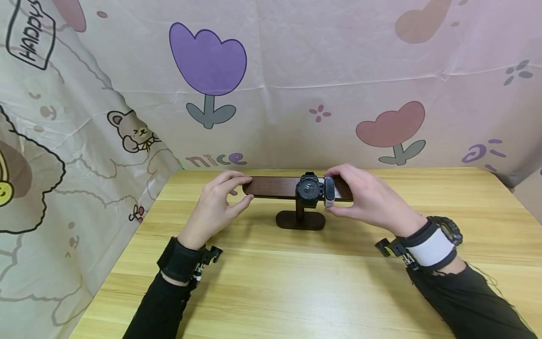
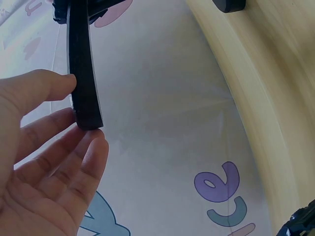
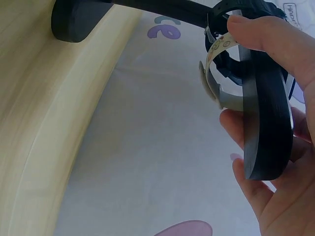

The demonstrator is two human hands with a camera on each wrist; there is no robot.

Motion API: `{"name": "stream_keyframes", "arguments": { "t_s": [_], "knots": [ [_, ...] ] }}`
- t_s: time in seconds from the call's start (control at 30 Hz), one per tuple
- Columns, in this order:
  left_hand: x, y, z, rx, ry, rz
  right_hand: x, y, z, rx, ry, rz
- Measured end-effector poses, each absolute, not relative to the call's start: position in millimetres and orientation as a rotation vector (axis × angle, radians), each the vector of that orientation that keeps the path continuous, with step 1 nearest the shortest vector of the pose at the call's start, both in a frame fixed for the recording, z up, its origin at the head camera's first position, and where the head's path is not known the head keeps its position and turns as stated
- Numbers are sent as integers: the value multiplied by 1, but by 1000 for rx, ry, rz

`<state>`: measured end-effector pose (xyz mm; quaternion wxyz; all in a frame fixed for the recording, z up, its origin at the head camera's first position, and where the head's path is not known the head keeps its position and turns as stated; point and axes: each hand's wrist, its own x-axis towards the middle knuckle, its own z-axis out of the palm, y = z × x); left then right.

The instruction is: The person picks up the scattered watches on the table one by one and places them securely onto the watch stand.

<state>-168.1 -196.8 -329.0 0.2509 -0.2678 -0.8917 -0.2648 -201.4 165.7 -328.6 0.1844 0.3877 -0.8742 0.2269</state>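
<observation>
Dark-brown watch stand [image 1: 299,215] near far edge of bench [image 1: 296,292].
Left hand [image 1: 215,205] pinches its left end; right hand [image 1: 374,200], the pale smartband [image 1: 329,190].

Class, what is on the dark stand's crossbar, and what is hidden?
A black watch and, beside it, a slim pale-strapped band sit on the crossbar. The surface beneath them is covered; in the head view, the right hand hides part of the crossbar's right end.

Soft, bright light lays faint shadows across the table [image 1: 271,263] below the fingers [image 1: 241,205]; both wrist views look dimmer.
</observation>
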Motion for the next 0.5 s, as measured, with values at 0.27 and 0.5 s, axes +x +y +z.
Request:
{"name": "stream_keyframes", "arguments": {
  "t_s": [0.27,0.5],
  "knots": [
    [-168,-197,-329,-729,-2426,-719,-203,163,-330,1110,-2426,634],
    [-168,-197,-329,-743,-2420,-725,-202,162,-330,1099,-2435,641]
  ]
}}
